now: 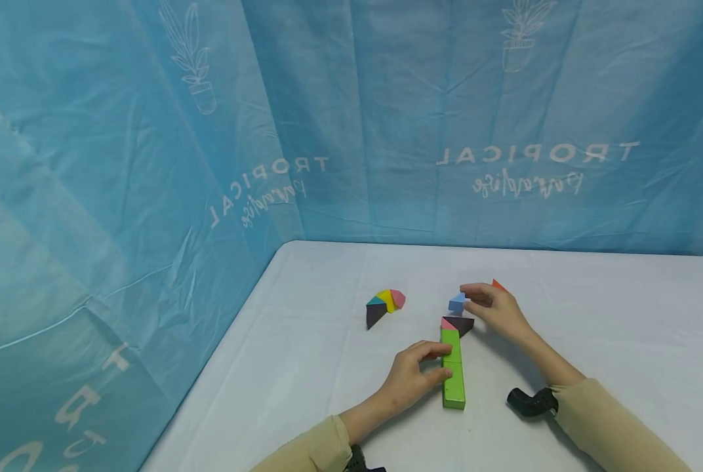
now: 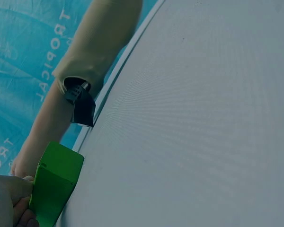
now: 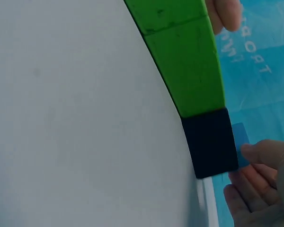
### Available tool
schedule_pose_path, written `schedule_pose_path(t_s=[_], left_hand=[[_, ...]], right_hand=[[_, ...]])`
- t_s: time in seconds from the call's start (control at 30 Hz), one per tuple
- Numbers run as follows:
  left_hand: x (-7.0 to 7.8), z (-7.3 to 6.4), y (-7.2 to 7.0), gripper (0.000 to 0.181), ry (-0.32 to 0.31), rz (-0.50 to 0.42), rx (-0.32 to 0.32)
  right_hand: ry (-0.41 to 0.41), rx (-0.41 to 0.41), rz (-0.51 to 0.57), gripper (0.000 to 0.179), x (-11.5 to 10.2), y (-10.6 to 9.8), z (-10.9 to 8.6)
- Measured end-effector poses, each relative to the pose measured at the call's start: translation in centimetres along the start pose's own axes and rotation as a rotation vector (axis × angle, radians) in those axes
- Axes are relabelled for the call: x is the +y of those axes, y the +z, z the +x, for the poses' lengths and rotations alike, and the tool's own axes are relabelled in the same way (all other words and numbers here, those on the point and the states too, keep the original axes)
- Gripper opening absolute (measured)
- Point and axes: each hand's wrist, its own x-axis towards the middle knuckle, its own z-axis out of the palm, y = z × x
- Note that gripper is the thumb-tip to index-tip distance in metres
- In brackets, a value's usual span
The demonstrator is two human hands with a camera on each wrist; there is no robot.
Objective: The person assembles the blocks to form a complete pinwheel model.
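Note:
Two green blocks (image 1: 452, 387) lie end to end in a row. A pink piece (image 1: 448, 324) and a black triangular block (image 1: 460, 324) sit at their far end. My left hand (image 1: 412, 375) is on the left side of the row, its fingertips resting on the green blocks near their joint. Just beyond the black block, my right hand (image 1: 496, 312) pinches a blue block (image 1: 456, 304) between thumb and fingers. In the right wrist view the black block (image 3: 210, 144) partly hides the blue block (image 3: 241, 142).
Left of the row lies a curved cluster of yellow (image 1: 386, 299), pink, teal and black pieces. An orange-red piece (image 1: 498, 284) shows behind my right hand, mostly hidden. Blue printed cloth (image 1: 363, 196) hangs around the white table (image 1: 328, 393).

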Motion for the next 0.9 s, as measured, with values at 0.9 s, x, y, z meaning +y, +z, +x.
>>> schedule_pose_path(t_s=[0.9], left_hand=[[-0.3,-0.1,-0.1,0.034,0.004,-0.004,-0.002]], right_hand=[[0.054,-0.172,0.176,0.028,0.0,1.3,2.0]])
